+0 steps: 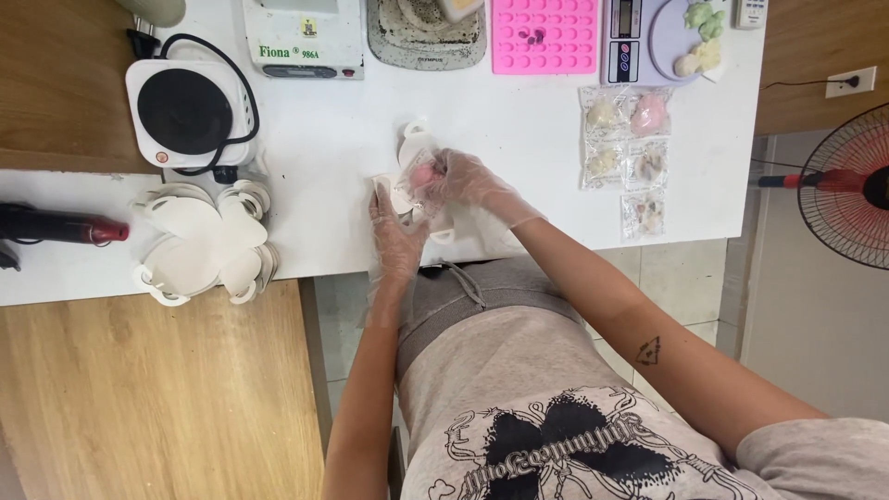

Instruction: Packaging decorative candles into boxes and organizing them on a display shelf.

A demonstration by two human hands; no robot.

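Note:
Both my hands wear clear plastic gloves. My right hand (pixel 463 181) closes around a small pink shaped piece (pixel 423 174) over a white mould shell (pixel 414 145) on the white table (pixel 333 148). My left hand (pixel 396 236) lies flat beside it, pressing on the edge of the white shell parts. The pink piece is largely hidden by my fingers.
A stack of white mould shells (pixel 204 245) lies at the left. At the back stand a small hotplate (pixel 185 111), a white device (pixel 304 37), a pink silicone tray (pixel 544 35) and a scale (pixel 648 42). Several bagged pieces (pixel 625 139) sit to the right. A fan (pixel 847 185) stands beside the table.

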